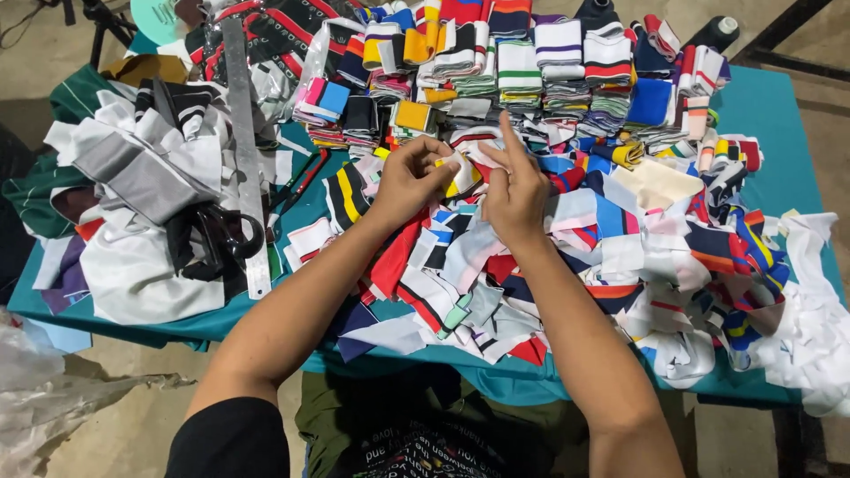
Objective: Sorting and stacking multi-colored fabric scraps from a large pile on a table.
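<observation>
A teal-covered table (779,115) on a bare grey concrete floor (35,44), under even light.

Counts, as seen from the head view:

- Hands: two, left hand (409,180) and right hand (513,193), both over the middle of the surface (770,115).
- Metal ruler (244,150): one, long, toward the left edge.
- Black scissors (217,237): one pair, beside the ruler.
- Dark thread cones (715,32): two visible at the far right corner.
- Folded striped fabric stacks (519,71): too many and too overlapped for a firm count, along the far edge.
- Loose fabric scraps (620,248): uncountable, heaped across centre and right.
</observation>
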